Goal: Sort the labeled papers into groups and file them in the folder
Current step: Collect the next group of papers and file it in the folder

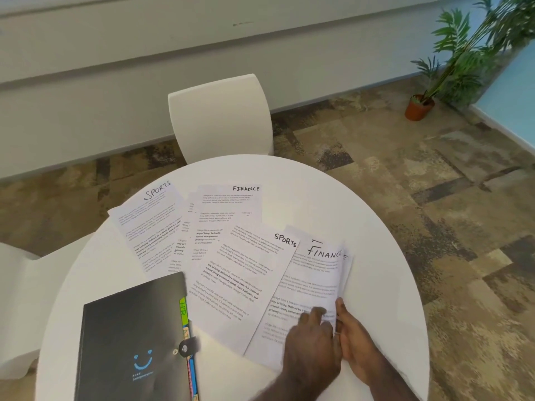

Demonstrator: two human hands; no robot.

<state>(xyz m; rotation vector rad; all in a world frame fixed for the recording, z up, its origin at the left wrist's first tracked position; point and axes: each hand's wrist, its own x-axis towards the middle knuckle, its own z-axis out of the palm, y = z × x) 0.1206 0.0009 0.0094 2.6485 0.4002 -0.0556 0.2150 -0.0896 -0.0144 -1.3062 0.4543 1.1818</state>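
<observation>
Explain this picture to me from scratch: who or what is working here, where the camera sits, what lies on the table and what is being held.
There is no machine here. A person works with two bare hands, and the single picture comes from a camera worn on the head, looking forward and down.

Below is a round white table. Printed papers lie fanned across it, each with a handwritten label: a far Sports sheet, a far Finance sheet, and a nearer Sports sheet. A black folder with coloured tabs along its edge lies closed at the near left, its snap fastened.

The right hand has a grip on the edge of a small stack topped by a Finance sheet. The left hand rests on that stack, blurred from motion.

Beyond the table stand a white chair and a potted plant.
</observation>
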